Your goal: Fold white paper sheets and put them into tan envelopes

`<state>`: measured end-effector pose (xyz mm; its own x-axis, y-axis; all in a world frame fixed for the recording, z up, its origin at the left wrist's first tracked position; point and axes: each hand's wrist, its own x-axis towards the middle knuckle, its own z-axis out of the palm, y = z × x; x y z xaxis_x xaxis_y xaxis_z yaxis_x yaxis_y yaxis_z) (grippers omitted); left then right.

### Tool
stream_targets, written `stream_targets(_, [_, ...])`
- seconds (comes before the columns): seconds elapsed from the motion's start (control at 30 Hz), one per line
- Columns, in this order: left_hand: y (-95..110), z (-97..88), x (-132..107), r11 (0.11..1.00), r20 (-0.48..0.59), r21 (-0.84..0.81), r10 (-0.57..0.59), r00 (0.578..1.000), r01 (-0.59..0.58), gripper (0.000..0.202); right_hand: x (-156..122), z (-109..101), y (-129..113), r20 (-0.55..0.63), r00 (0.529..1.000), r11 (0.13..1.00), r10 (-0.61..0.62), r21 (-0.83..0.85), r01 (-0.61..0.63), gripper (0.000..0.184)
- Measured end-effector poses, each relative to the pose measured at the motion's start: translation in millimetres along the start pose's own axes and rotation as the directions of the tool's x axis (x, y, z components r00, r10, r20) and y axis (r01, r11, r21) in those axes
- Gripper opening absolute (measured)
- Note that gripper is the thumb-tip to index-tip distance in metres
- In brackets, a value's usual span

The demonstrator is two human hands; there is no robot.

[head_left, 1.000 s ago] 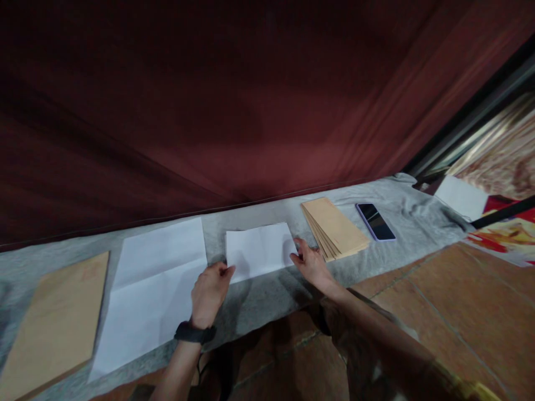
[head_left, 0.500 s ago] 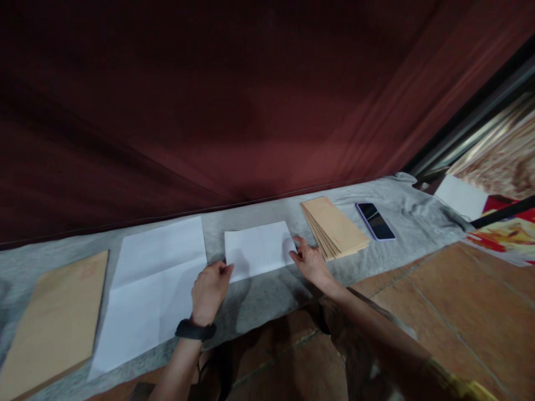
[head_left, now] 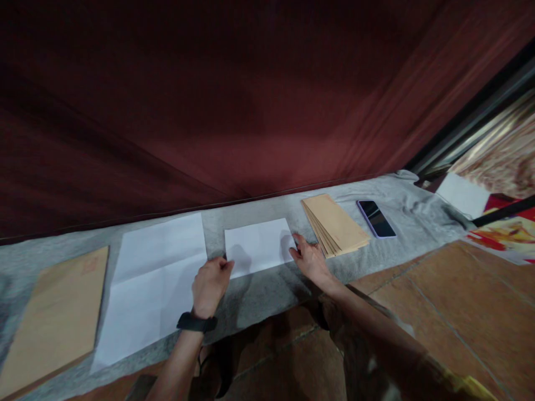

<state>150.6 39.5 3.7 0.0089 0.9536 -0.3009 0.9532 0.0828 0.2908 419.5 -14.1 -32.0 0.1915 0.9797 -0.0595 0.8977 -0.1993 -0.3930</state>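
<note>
The white paper (head_left: 259,245) lies on the grey cloth (head_left: 246,295) between my left hand (head_left: 212,283), its fingers bunched, and my right hand (head_left: 311,262), its thumb and finger slightly parted, long axis running hand to hand, though I cannot tell whether either pinches it.

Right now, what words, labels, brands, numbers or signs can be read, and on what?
Nothing is readable.
Left brown envelope: faint reddish corner marks, too blurred.
Fanned envelopes: nothing legible.
Smaller white paper: no text visible.
Phone: dark screen, no text visible.
Red-and-yellow print: nothing legible.
</note>
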Motion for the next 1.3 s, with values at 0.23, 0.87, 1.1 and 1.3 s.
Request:
stream_targets(0.23, [2, -1.6, 1, 0.999, 0.014, 0.024, -0.023, 1.000, 0.022, 0.034, -2, 0, -4, -0.005, 0.999, 0.997, -0.041, -0.064, 0.041, 0.042])
stream_targets(0.87, [12, -12.1, -3, 0.995, 0.060, 0.093, -0.032, 0.998, 0.026, 0.035, -19, 23, -32, -0.050, 0.783, 0.784, -0.620, -0.021, 0.620, 0.048])
stream_targets(1.1, [17, -9.4, -9, 0.994, 0.028, 0.103, -0.032, 0.999, 0.029, 0.035, -29, 37, -44, -0.015, 0.781, 0.776, -0.624, -0.132, 0.617, 0.058])
stream_targets(1.3, [22, -2.3, -20, 0.984, -0.084, 0.171, -0.033, 0.996, 0.047, 0.033, -28, 40, -41, -0.029, 0.779, 0.773, -0.626, -0.155, 0.616, 0.059])
